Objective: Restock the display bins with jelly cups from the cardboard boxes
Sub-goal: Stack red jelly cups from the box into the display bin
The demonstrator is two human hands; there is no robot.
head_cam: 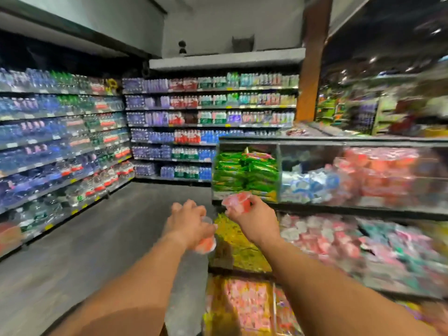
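Both forearms are bare from the frame's lower edge to the wrists, no sleeve showing, and the left hand [188,220] and right hand [252,220] wear nothing.

Whole right side smeared by motion blur: display bins [363,178] beyond the right hand [244,212] show only pink, red and blue blobs, no single cup readable. Red jelly cups [236,202] in that grip are fuzzy. Left hand [189,221] covers most of its reddish cup [206,244]. Both forearms cut off at btm edge.
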